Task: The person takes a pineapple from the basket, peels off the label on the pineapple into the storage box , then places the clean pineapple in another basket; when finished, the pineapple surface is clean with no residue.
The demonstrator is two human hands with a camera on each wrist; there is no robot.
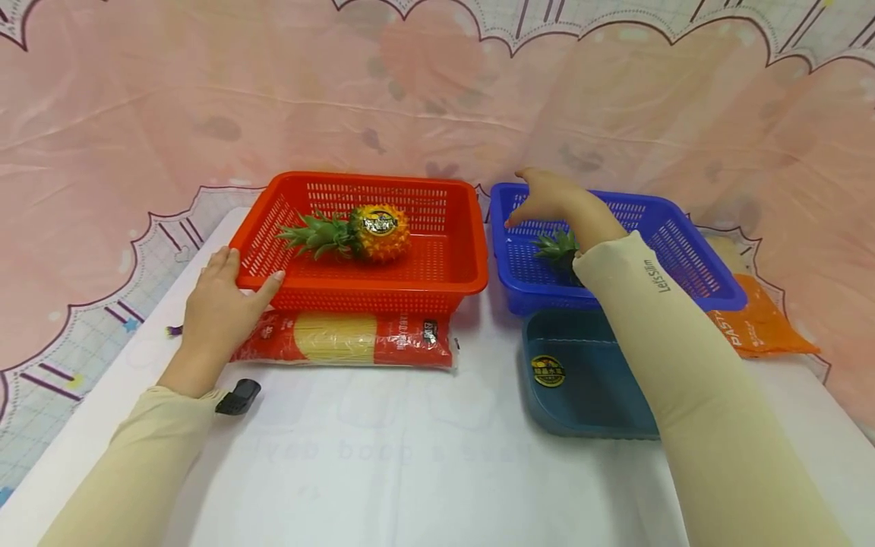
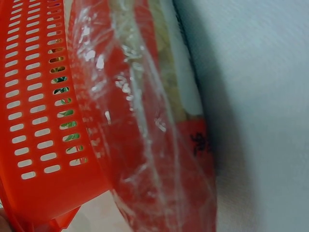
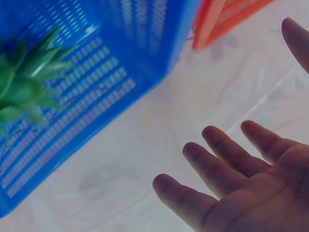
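Note:
My left hand rests at the near left corner of a red basket, thumb extended over the front rim and fingers along the left side. Inside that basket lies a small pineapple with a label, its leaves to the left. My right hand is over the far left part of a blue basket, holding nothing. Its fingers are spread in the right wrist view. Green pineapple leaves show in the blue basket; in the head view the right forearm hides what lies behind them.
A red packet of noodles lies in front of the red basket. In front of the blue basket stands a dark teal tub, partly under the right sleeve. An orange pasta bag lies at the right. Patterned cloth hangs behind.

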